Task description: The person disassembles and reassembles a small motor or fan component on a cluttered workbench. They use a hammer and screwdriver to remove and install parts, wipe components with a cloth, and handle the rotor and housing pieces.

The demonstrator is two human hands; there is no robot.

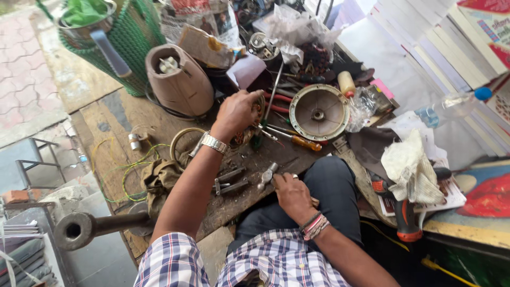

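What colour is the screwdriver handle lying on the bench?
Orange screwdriver handle, clearest in the head view.

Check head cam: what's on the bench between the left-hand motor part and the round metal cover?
Head view: screwdrivers, one with an orange handle, lie between the wound motor part under the left hand and the round metal cover.

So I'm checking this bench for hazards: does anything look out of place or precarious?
Yes. A red-handled power tool lies at the bench's right edge, its handle hanging past it. Loose yellow-green wire sprawls in tangled loops across the wooden bench on the left.
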